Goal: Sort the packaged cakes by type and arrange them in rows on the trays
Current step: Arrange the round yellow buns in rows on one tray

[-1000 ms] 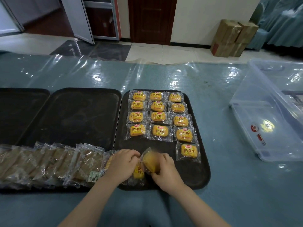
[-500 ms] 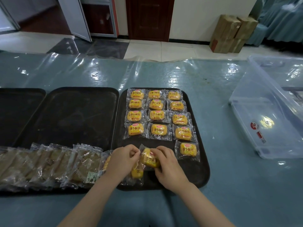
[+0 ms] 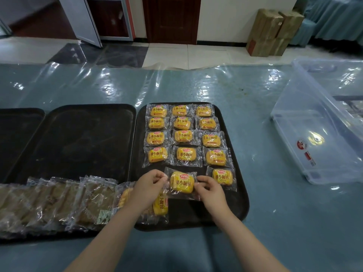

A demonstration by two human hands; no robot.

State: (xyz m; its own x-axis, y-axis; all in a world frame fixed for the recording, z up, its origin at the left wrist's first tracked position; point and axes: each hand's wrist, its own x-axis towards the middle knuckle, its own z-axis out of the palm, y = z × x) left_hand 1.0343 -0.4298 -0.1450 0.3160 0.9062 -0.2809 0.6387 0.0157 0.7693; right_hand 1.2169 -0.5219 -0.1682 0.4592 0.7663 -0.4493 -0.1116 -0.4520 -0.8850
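Several yellow packaged cakes [image 3: 185,138] lie in three columns on the right black tray [image 3: 240,203]. My left hand [image 3: 147,188] and my right hand [image 3: 210,192] pinch the two sides of one yellow cake packet [image 3: 182,182], label up, in the fifth row's middle spot. Another yellow packet [image 3: 161,205] lies below my left hand, and one more [image 3: 124,196] peeks out beside my wrist. A row of brown cake packets [image 3: 59,203] overlaps the front of the middle tray [image 3: 78,138].
A third black tray [image 3: 17,130] sits at the far left. A clear plastic bin [image 3: 322,134] stands on the blue plastic-covered table to the right. Cardboard boxes [image 3: 273,32] sit on the floor beyond the table.
Both hands have turned the yellow packet label-up and moved it forward, up the tray, into the fifth row beside the rightmost cake.
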